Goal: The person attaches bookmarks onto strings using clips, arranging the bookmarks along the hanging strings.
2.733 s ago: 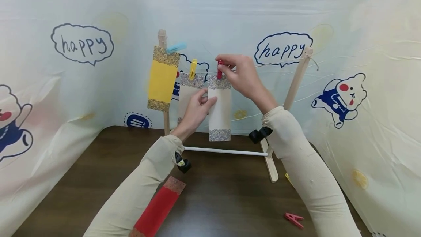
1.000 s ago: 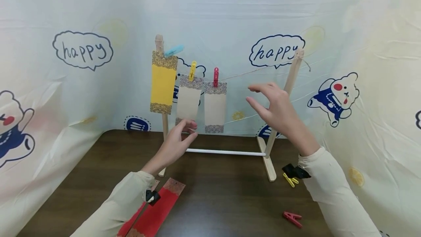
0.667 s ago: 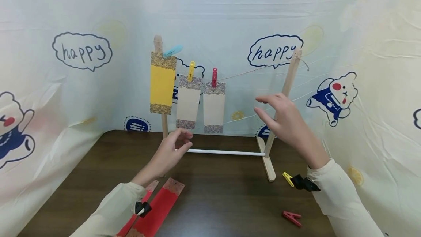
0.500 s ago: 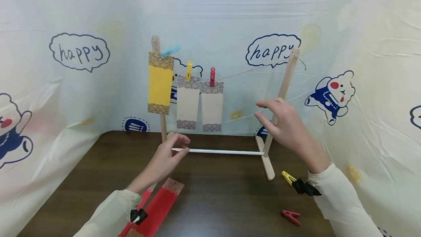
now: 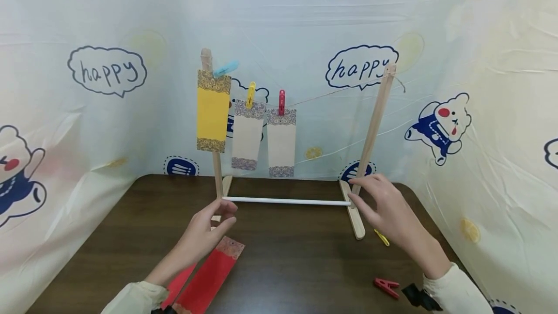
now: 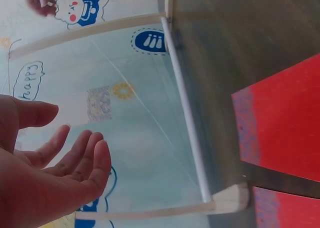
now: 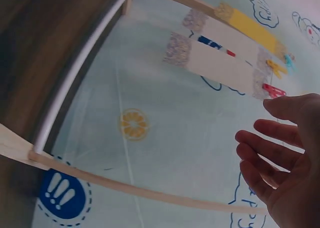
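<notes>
My left hand [image 5: 202, 229], empty with fingers loosely bent, hovers in front of the stand's left post. Below it lie two red cards [image 5: 213, 273] with lace-patterned ends, one partly hidden by the forearm. My right hand [image 5: 388, 207] is also empty, fingers and thumb apart, near the foot of the right post. From the string [image 5: 322, 95] hang a yellow card [image 5: 212, 110] under a blue clothespin [image 5: 226, 68], one white card [image 5: 247, 135] under a yellow clothespin [image 5: 251, 95], and another white card [image 5: 281, 142] under a red clothespin [image 5: 282, 102].
The wooden stand has two posts [image 5: 376, 122] joined low down by a white rod [image 5: 287, 201]. On the dark table [image 5: 296, 256], a loose red clothespin [image 5: 386, 287] and a yellow clothespin [image 5: 382, 238] lie at the right. A printed cloth [image 5: 270, 23] backs the scene.
Both hands have let go of the right white card and its red clothespin, which now hang on the string. Each hand has moved down and outward, toward the table.
</notes>
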### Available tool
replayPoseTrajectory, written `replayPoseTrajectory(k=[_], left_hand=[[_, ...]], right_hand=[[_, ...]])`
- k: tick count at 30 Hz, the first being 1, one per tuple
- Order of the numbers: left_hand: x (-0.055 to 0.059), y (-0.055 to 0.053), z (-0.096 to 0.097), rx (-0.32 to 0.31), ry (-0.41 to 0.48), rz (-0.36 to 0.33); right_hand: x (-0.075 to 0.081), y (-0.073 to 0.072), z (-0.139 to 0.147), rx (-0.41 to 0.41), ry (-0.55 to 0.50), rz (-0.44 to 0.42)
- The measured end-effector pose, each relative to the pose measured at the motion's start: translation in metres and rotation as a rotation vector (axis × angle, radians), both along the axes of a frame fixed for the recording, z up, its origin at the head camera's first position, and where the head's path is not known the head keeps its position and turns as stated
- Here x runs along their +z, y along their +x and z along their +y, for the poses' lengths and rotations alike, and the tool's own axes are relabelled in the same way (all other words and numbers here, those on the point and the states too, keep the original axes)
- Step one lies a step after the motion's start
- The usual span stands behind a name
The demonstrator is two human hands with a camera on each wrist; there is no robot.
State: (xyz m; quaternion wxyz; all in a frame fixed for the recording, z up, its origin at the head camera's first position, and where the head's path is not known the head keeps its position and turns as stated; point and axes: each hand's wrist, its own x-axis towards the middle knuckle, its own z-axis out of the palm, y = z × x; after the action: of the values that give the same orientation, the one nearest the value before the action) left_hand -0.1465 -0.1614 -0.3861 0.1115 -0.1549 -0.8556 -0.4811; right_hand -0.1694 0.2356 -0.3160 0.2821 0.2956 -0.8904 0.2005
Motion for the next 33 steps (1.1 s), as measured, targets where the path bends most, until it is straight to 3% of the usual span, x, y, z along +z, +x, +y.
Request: replayPoseTrajectory(k=[12, 17, 25, 33], left_hand=[[-0.019, 0.017, -0.019, 0.069, -0.069, -0.088], [-0.027, 0.019, -0.029, 0.126, -0.118, -0.117], [-0.043, 0.022, -0.042, 0.159, -0.160, -0.213], [-0.060, 0.021, -0.053, 0.204, -0.195, -0.273]], right_hand=[[-0.038, 0.025, 0.021, -0.087, -0.049, -0.037], [-0.053, 0.035, 0.032, -0.170, -0.071, -0.077], [-0.086, 0.051, 0.049, -0.269, -0.162, -0.094], [-0.121, 0.061, 0.060, -0.414, -0.273, -0.183]])
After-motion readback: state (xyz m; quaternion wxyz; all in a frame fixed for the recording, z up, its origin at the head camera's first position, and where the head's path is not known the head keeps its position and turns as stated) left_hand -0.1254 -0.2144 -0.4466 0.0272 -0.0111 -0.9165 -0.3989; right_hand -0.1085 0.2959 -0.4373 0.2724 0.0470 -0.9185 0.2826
